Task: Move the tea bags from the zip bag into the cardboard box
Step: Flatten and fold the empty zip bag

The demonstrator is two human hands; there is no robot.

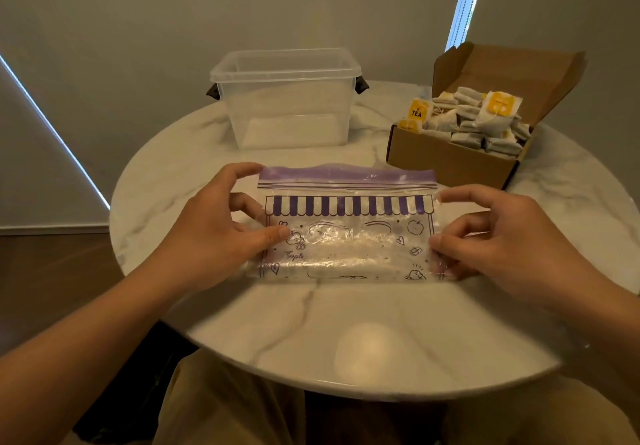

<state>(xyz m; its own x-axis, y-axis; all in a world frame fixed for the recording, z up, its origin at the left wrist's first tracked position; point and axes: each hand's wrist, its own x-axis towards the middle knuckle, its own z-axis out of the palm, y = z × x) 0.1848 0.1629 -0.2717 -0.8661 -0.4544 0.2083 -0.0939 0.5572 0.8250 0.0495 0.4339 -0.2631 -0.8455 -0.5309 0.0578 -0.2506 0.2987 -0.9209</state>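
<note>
Zip bag (pixel 346 233) lies flat on tabletop (pixel 346 323) in front of the person. It is thin, limp, slick film, v. light, appears empty. Left grip (pixel 221 233) and right grip (pixel 502 240) each pinch a side edge, the soundest hold besides the purple zip strip (pixel 346 174). Tea bags (pixel 474 119) sit piled in open cardboard box (pixel 450 164), far right: soft paper, light, likely tear-prone, strings may snag, so take by body or tag. Legible: "TEA" on yellow tag (pixel 416 112); "Apple" on zip bag; no brand readable.
</note>
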